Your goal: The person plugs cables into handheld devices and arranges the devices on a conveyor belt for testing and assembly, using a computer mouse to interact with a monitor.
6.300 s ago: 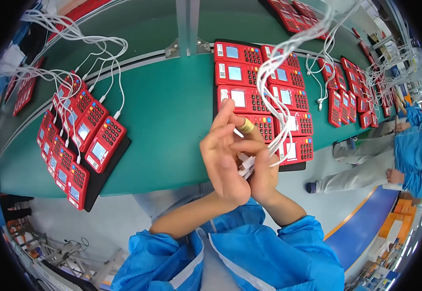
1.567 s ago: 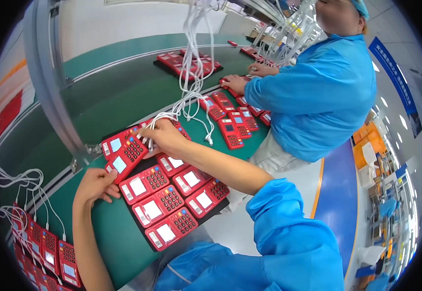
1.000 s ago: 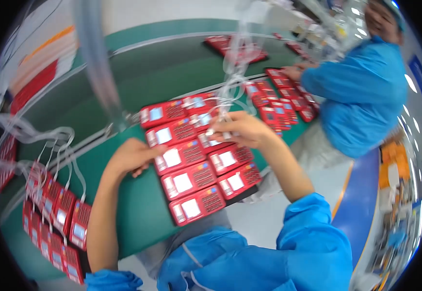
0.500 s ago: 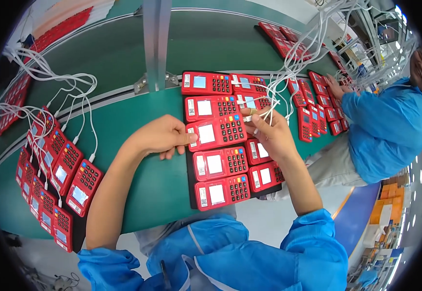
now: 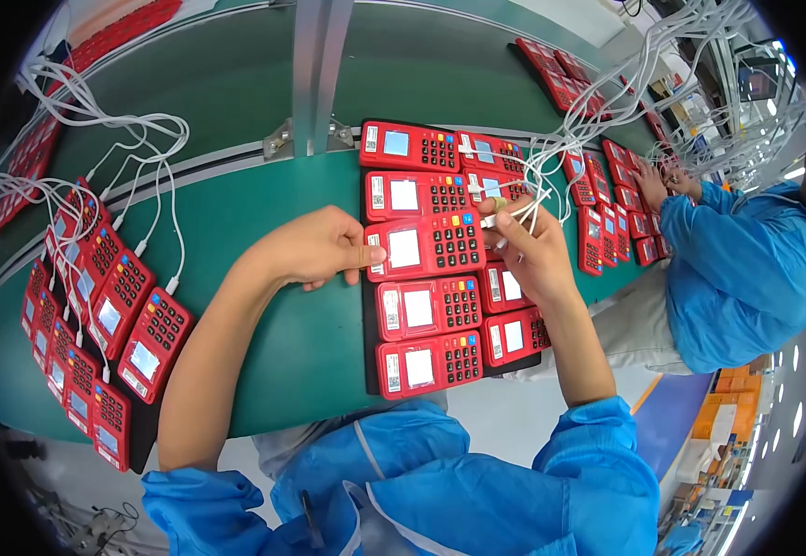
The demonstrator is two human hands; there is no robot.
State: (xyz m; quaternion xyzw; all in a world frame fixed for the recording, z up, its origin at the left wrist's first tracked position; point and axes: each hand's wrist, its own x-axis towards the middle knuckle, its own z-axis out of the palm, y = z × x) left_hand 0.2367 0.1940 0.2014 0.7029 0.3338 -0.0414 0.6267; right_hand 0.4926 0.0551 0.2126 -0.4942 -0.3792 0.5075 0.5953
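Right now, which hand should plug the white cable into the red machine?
The right hand, probably. It already pinches the white cable plug beside the red payment terminal, while the left hand steadies that terminal's other end.

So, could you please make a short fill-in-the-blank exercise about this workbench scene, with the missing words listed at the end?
1. The left hand steadies a ____ payment terminal by its left edge.
2. The right hand pinches white ____ that hang down from above.
3. The terminals under the hands lie on a black tray in ____ columns.
4. The tray rests on a ____ table.

Missing words: red; cables; two; green
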